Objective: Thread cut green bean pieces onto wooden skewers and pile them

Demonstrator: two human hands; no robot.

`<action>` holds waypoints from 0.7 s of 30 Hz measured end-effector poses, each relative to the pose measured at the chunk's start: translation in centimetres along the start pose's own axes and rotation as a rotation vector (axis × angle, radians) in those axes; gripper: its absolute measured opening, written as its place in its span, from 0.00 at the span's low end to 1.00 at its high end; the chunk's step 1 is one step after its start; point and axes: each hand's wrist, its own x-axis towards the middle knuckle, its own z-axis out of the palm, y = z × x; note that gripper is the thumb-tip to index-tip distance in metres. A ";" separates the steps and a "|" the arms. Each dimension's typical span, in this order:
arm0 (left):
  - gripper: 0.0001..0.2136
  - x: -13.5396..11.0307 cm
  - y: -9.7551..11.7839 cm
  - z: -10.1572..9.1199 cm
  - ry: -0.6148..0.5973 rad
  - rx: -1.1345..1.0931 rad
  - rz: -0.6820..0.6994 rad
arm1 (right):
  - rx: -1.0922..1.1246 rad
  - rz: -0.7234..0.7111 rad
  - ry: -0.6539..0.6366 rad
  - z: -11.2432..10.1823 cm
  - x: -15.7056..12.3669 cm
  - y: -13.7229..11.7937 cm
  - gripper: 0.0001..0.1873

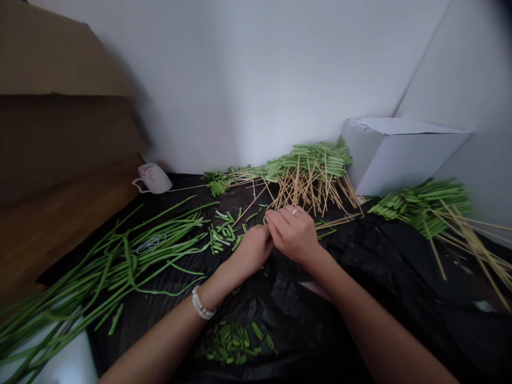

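Note:
My left hand (251, 248), with a beaded bracelet at the wrist, and my right hand (294, 232), with a ring, meet over the black plastic sheet (280, 309). Both are closed with fingertips together; whatever they pinch is hidden behind the fingers. Just left of them lies a loose pile of short cut green bean pieces (222, 234). Behind them, wooden skewers (298, 184) threaded with rows of bean pieces (312, 157) are heaped against the wall. Long whole green beans (152, 266) spread out on the left. More cut pieces (232, 341) lie nearest me.
A white mug (154, 178) stands at the back left beside a large cardboard box (60, 122). At the back right is a white box (400, 154). Another bundle of filled skewers (424, 205) lies to the right, sticks pointing outward.

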 end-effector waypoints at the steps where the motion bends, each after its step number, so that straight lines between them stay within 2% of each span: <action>1: 0.04 -0.1 -0.4 -1.0 0.024 -0.067 -0.002 | -0.010 -0.010 -0.037 0.0 0.0 0.0 0.11; 3: 0.03 -0.2 -1.4 -2.8 0.087 -0.219 -0.049 | -0.020 -0.027 -0.114 0.0 0.0 -0.1 0.11; 6: 0.06 -0.2 -2.4 -4.5 0.166 -0.418 -0.159 | -0.043 -0.074 -0.219 0.3 -0.1 0.0 0.08; 11: 0.10 0.4 -2.5 -4.9 0.197 -0.662 -0.264 | -0.130 -0.084 -0.275 0.5 -0.1 0.7 0.06; 13: 0.12 0.7 -2.5 -4.4 0.251 -0.786 -0.312 | -0.166 -0.077 -0.246 0.6 -0.2 1.2 0.07; 16: 0.16 1.2 -3.1 -3.3 0.370 -1.054 -0.459 | -0.255 -0.003 -0.098 0.5 -0.3 1.7 0.09; 18: 0.17 1.7 -3.4 -2.4 0.357 -1.135 -0.535 | -0.298 0.042 0.025 0.3 -0.4 1.9 0.10; 19: 0.16 1.9 -3.5 -1.8 0.343 -1.093 -0.513 | -0.300 0.040 0.070 0.2 -0.4 1.8 0.11; 21: 0.12 2.5 -2.9 -0.6 0.209 -0.918 -0.364 | -0.272 -0.011 0.124 -0.2 -0.4 1.4 0.12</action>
